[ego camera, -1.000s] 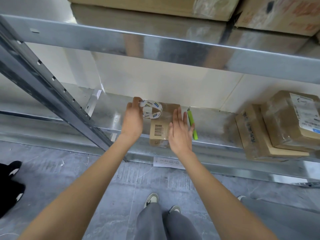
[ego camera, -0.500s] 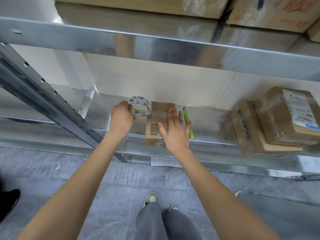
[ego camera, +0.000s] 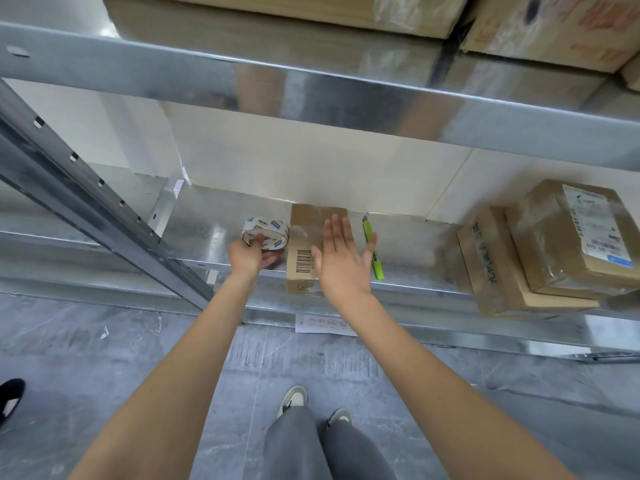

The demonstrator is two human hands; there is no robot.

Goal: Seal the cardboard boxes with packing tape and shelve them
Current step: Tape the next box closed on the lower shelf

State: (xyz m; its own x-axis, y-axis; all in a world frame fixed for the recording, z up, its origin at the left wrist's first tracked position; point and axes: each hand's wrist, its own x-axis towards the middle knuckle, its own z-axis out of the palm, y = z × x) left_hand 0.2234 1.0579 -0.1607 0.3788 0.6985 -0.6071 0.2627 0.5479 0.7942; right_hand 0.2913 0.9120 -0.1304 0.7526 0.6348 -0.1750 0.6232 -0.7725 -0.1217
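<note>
A small cardboard box sits on the metal shelf, its near end at the front edge, barcode facing up. The right hand hovers flat over it, fingers straight and spread. Just left of the box, the left hand pinches the roll of tape, which rests on the shelf. A green knife lies right of the box

you're in a storeroom: galvanised steel shelving holding taped, labelled parcels, on a bare concrete floor.
</note>
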